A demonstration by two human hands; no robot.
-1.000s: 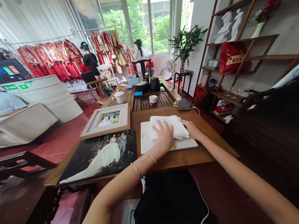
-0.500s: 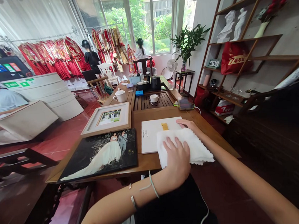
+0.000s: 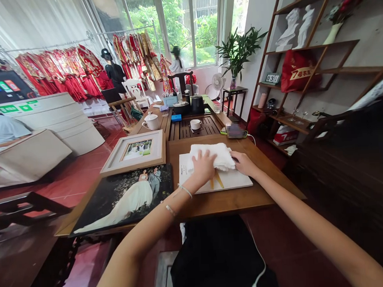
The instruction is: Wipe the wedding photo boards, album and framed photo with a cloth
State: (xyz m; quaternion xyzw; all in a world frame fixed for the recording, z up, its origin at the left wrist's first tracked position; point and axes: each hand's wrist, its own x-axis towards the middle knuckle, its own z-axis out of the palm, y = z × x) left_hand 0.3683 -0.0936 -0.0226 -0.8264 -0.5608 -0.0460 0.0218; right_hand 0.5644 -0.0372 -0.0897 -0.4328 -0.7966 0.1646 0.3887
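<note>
A thin white album-like board (image 3: 246, 182) lies flat on the wooden table (image 3: 272, 186), with small print on its left side and yellow shapes (image 3: 218, 181) on its face. Over its upper part rests a folded white cloth (image 3: 222, 152). My left hand (image 3: 205, 166) lies on this cloth, palm down with fingers spread. At the board's right edge, my right hand (image 3: 243, 163) has its fingers curled round the rim, close against the cloth; some fingertips are hidden.
To the left lie a large wedding photo panel (image 3: 126, 197) and a light wooden picture frame (image 3: 113, 162). Farther back are a lidded white pot (image 3: 150, 121), a white cup (image 3: 195, 124) on a slatted tea tray (image 3: 178, 133), and a phone (image 3: 234, 131) with a cable.
My left hand has moved forward and left, carrying the cloth from the board's near right corner to its upper part. My right hand has shifted slightly nearer along the right edge.
</note>
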